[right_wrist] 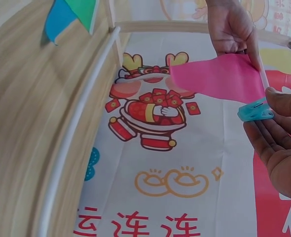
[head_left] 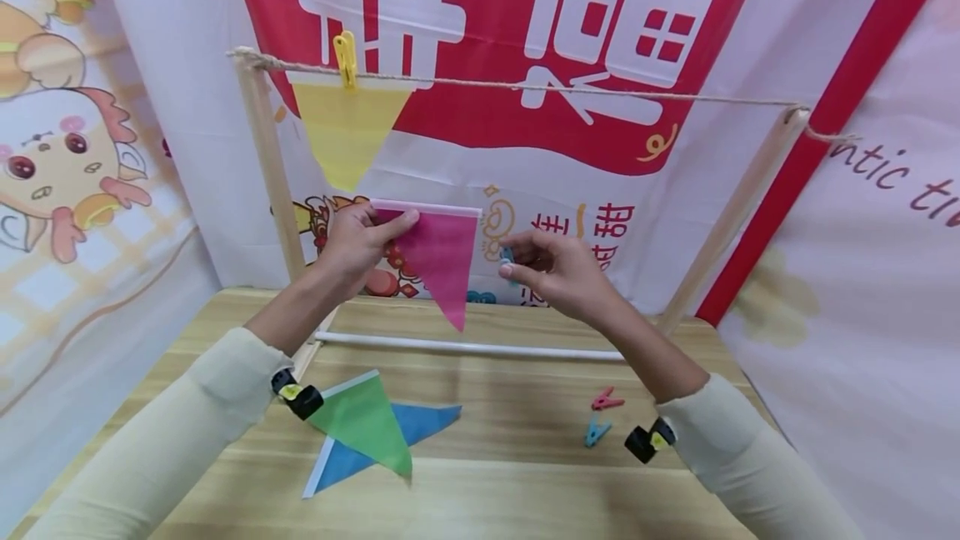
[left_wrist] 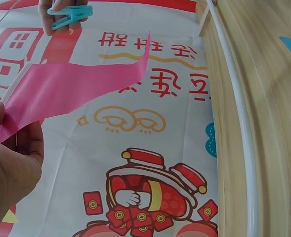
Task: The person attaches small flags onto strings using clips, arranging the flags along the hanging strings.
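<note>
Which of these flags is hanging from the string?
The yellow flag, held up by the yellow clothespin. The left hand holds the pink flag; the green flag lies across the blue flag on the table.

Backdrop (right_wrist: 209, 148) reads "运连连", curtain (head_left: 840, 290) (seemingly) "ntic".

Pink triangular pennant (head_left: 442, 261) with white top edge, hanging point-down from left hand (head_left: 357, 242), turquoise clothespin (head_left: 507, 256) pinched in right hand (head_left: 561, 272)
</note>
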Tool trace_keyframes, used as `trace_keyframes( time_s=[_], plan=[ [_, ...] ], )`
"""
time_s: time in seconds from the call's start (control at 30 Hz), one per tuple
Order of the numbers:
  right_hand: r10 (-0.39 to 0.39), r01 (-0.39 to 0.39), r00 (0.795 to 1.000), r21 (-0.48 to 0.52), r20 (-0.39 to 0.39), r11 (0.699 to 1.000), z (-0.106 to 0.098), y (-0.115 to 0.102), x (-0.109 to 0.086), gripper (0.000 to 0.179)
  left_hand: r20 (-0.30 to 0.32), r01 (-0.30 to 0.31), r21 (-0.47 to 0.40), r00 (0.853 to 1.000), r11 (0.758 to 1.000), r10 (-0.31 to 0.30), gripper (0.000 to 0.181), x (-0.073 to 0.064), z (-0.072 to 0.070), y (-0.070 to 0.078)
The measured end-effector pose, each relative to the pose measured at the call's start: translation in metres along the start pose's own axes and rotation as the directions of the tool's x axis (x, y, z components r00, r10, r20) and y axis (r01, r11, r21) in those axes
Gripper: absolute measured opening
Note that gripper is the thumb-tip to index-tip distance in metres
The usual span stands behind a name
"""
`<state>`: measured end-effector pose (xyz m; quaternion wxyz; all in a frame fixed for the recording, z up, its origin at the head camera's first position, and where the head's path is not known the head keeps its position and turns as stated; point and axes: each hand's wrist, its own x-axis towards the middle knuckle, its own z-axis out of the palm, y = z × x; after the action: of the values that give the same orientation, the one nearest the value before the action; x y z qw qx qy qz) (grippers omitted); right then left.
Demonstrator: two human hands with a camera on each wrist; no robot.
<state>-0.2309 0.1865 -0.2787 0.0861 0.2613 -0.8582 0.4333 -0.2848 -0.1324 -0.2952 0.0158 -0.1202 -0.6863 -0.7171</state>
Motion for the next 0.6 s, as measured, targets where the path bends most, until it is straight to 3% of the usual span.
trace_keyframes(
  time_s=[0.37, 0.6],
  plan=[
    [-0.035, 0.035, 0.999, -0.02, -0.015, 0.999, -0.012, -0.015, 0.015, 0.036, 0.003, -0.064, -0.04, 0.998, 0.997, 0.064, 0.05, 0.005, 0.004, 0.01],
    [-0.062, 0.061, 0.997, -0.025, -0.037, 0.998, -0.016, -0.024, 0.025, 0.039, -0.028, -0.039, -0.017, 0.999, 0.999, 0.039, 0.059, 0.005, 0.005, 0.015]
  ],
)
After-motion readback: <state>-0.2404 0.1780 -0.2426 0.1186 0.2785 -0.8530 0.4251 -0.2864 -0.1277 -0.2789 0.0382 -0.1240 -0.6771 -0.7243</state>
